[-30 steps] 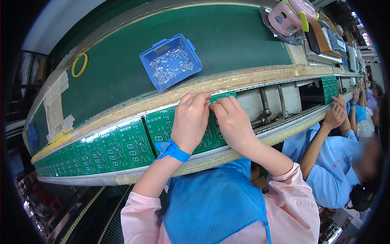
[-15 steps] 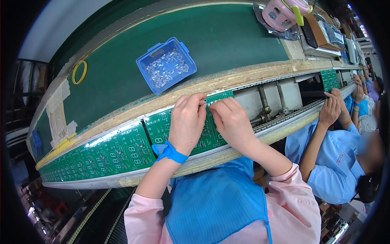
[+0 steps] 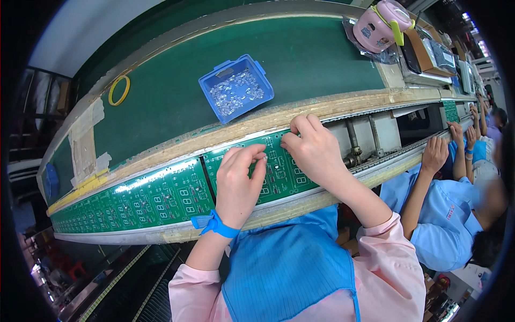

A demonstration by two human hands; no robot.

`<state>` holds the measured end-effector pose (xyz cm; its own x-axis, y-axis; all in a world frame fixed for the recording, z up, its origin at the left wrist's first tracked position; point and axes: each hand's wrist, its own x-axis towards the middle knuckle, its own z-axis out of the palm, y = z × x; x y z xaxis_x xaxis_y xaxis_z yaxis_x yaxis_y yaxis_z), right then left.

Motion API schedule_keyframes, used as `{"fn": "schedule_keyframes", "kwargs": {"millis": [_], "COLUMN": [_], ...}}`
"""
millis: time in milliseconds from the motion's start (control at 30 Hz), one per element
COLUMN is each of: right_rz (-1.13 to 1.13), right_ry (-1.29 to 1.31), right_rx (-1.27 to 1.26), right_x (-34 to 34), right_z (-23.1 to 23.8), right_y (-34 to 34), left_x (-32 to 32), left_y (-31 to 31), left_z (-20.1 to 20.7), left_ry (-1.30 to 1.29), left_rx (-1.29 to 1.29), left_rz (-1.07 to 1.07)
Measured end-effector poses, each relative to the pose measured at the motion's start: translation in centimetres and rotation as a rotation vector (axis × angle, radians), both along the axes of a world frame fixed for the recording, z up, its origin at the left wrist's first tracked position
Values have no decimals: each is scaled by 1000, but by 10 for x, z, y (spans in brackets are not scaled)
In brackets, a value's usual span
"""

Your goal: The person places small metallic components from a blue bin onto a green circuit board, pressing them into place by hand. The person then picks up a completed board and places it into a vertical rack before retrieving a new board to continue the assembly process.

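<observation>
Both my hands work over a green printed circuit board lying in the rail in front of me. My left hand, with a blue strap round its wrist, has thumb and forefinger pinched above the board; a tiny pale thing seems to be at the fingertips, too small to name. My right hand is closed, its fingertips down by the board's far edge; whatever it holds is hidden. To the left more green boards with white digit displays follow in a row. Beyond the rail stands a blue bin of small clear parts.
A yellow tape ring lies on the green tabletop at the left. A pink pot-shaped container stands at the far right beside a cardboard box. On the right a co-worker in a blue shirt sits at the same rail.
My hands have moved apart: the left down and leftward, the right up and slightly right. The board under them has shifted to the right along the rail. The view has shifted a little.
</observation>
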<state>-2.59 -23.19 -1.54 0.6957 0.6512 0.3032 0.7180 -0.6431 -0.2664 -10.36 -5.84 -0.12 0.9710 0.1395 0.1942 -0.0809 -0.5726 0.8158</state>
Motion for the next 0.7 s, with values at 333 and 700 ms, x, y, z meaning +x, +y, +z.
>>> {"fn": "schedule_keyframes", "kwargs": {"millis": [333, 700], "right_rz": [214, 354], "right_ry": [355, 399], "right_rx": [218, 387], "right_x": [-53, -107], "right_z": [25, 12], "right_y": [20, 57], "left_x": [-39, -73], "left_y": [24, 41], "left_z": [5, 0], "left_ry": [-59, -2], "left_rx": [68, 25], "left_rz": [68, 158]}}
